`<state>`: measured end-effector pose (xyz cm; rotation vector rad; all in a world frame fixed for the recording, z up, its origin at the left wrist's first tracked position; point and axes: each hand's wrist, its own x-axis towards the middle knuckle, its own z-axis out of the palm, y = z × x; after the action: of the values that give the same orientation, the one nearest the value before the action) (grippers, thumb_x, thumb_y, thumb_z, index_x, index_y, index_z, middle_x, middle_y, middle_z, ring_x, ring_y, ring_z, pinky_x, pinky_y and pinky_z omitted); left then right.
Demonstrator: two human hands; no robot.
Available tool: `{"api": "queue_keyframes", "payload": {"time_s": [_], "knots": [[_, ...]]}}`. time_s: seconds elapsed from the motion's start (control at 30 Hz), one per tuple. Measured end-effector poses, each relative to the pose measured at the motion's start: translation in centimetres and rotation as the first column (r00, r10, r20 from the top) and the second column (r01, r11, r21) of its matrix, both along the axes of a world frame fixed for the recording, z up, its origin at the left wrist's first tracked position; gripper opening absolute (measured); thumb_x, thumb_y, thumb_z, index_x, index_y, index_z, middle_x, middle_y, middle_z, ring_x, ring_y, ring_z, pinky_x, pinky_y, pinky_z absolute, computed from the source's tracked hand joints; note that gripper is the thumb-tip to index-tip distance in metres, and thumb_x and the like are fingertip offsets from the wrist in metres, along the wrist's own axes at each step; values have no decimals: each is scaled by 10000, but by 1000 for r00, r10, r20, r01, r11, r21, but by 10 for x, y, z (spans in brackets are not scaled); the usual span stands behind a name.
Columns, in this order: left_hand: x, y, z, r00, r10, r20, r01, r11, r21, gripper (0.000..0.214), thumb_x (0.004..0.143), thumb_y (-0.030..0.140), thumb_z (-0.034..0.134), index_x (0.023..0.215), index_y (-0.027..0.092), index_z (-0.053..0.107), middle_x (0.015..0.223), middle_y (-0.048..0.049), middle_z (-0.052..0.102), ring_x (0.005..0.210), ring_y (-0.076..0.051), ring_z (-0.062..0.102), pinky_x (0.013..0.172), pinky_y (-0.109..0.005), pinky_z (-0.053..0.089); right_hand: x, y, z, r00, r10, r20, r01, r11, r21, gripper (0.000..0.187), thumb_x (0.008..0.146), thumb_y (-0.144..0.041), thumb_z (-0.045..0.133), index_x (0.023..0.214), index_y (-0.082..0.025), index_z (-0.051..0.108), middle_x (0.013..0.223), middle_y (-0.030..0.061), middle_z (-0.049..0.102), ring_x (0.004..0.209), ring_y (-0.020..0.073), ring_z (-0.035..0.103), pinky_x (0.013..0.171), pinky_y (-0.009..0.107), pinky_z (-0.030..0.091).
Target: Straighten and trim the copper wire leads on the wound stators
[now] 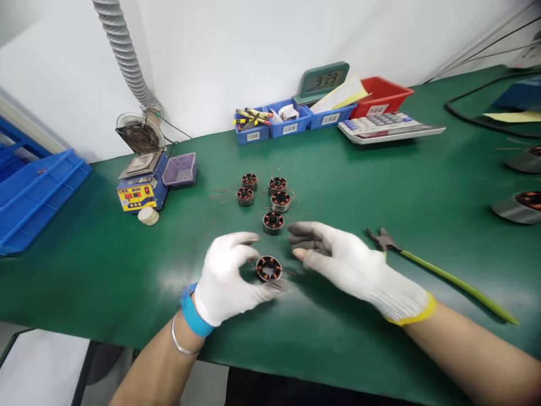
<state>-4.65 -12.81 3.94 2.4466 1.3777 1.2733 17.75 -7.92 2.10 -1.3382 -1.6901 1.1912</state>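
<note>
A small motor stator (269,269), a metal ring with copper windings and thin loose wires, is at the near middle of the green table. My left hand (230,279), in a white glove, curves round it from the left, thumb along its near rim and fingertips by its far left side. To the right of that stator is my right hand (333,254), gloved, fingers apart and holding nothing. Its fingertips are nearest to another stator (274,223). Beyond stand several more, among them one stator (280,201) and a further stator (245,196).
Green-handled pliers (443,276) lie to the right. At the back are blue bins (289,128), a red bin (382,90), a clock (323,82) and a calculator (389,128). A solder pot (143,186) and a purple tray (180,171) stand at the left.
</note>
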Motion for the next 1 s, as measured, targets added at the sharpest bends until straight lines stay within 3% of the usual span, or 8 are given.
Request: {"api": "queue_keyframes", "payload": {"time_s": [0.1,0.2,0.3,0.37,0.5,0.63,0.77,1.0], "knots": [[10,-6,2,968,252,-5,-251,964,-90,601,531,545,885,911,196,578,938,-103,685,821,-280,701,692,-413,595,-21,-5,-6,998,54,-40,-55,998,-16,709,744,-289,713,1421,-226,514,1186,104,716,1028,259,702,924,437,580],[21,-6,-4,947,243,-208,-299,904,-307,902,525,541,878,1259,143,538,1023,-130,716,890,-344,713,791,-497,603,-40,-6,-6,999,34,-31,-34,999,12,774,735,-244,695,1470,-253,452,1051,45,725,928,232,697,896,424,569],[26,-2,-15,951,165,-262,-256,893,-369,957,665,393,804,1468,114,365,997,-116,745,962,-352,712,993,-562,536,-45,-3,-2,970,26,-241,-40,998,-54,697,736,-236,650,1411,-208,480,840,5,677,778,205,660,730,362,555],[25,1,-20,965,104,-241,-190,910,-368,955,697,295,743,1518,126,284,1004,-96,748,1020,-336,701,1102,-585,454,-42,1,2,897,-12,-441,-69,984,-167,673,705,-252,667,1352,-175,497,746,-23,620,677,182,612,635,330,511],[17,7,-27,981,-99,-167,26,919,-394,1030,705,265,678,1576,152,140,1105,-99,737,1119,-328,670,1115,-593,434,-34,5,7,812,-58,-580,-154,938,-310,702,628,-233,716,1295,-159,510,657,-66,568,539,128,500,547,292,414],[13,12,-29,967,-231,-112,167,897,-410,1073,697,266,655,1593,121,84,1118,-129,726,1099,-338,676,1032,-558,501,-33,8,5,847,-20,-531,-203,911,-359,826,576,-209,690,1372,-143,480,637,-67,591,501,127,498,512,277,389],[12,16,-24,955,-281,-96,212,872,-442,1057,674,259,641,1586,106,128,1084,-115,738,1078,-328,686,1055,-538,488,-22,9,3,890,-27,-456,-173,904,-391,822,529,-162,626,1344,-173,516,709,-26,685,476,116,508,481,263,402],[10,17,-19,961,-248,-120,164,865,-475,979,647,262,643,1545,133,276,1087,-97,734,1129,-340,667,1112,-557,445,6,4,0,971,107,-214,-195,871,-452,521,597,-165,563,1116,-207,575,701,-27,671,560,163,628,550,295,520]]}}
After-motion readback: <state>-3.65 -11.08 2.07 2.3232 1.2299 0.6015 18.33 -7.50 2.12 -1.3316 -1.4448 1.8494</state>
